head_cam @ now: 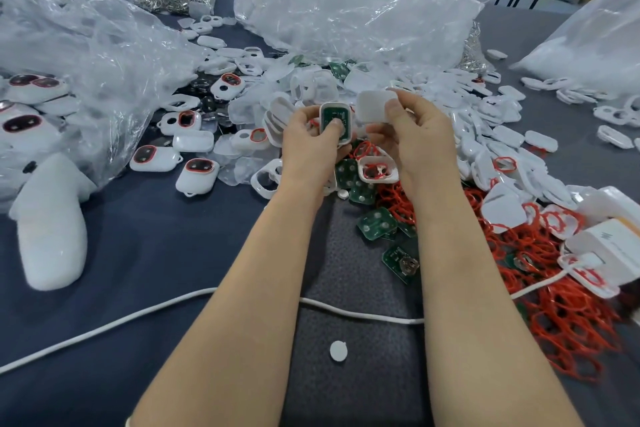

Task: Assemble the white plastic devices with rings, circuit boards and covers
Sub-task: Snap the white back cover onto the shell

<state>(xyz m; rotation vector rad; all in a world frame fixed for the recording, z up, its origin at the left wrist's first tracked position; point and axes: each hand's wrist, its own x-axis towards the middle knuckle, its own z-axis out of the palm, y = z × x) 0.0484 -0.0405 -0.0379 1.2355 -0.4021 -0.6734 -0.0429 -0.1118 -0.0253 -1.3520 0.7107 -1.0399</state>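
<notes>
The table [138, 253] carries clear bags [346, 10] along its far edge, white shells [485, 135] heaped mid-table and red rings [571, 322] toward the right edge. Above the heap, the left hand [308, 139] curls round a shell [346, 123] with a green board [328, 115] inside, thumb pressing it. Just beside it, the right hand [419, 139] pinches a white cover [375, 107].

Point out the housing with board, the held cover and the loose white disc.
housing with board [330, 113], head view, upper part of the green board.
cover [372, 107], head view, middle of its flat face.
white disc [338, 351], head view, its centre.
</notes>
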